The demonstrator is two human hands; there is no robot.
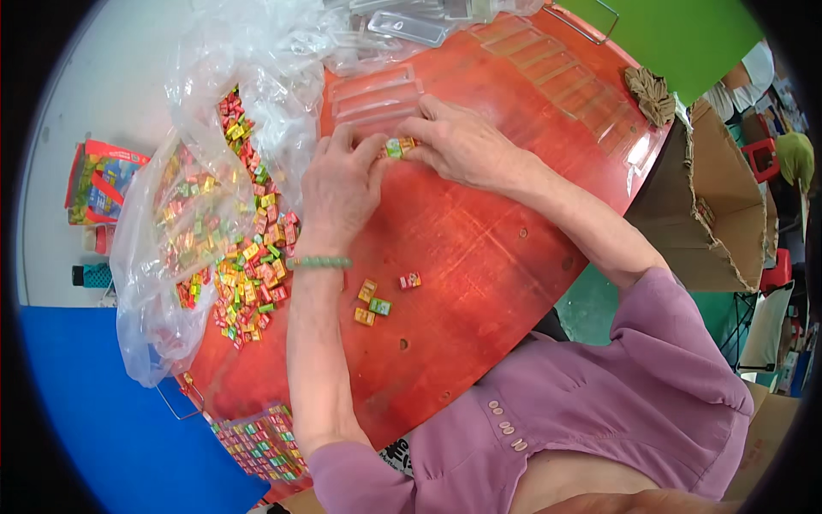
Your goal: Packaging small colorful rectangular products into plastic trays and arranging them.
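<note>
Over the far middle of the red table [479, 283], my left hand [338, 184] and my right hand [462, 141] meet around a short row of small wrapped candies [396, 147]. The fingertips of both hands press on the row from its two ends; green and yellow pieces show between them. A few loose wrapped candies [366, 291] lie nearer me, right of my left forearm. Just beyond my hands are clear plastic trays [377, 96]. To the left, a large heap of red, yellow, green and orange candies [248, 278] spills from a clear plastic bag [150, 265].
More clear trays [409, 27] are stacked at the far edge, and others [556, 73] lie at the far right. Many candies [261, 441] stand in rows at the near left corner. Crumpled brown paper [649, 94] and an open cardboard box [715, 201] are at the right.
</note>
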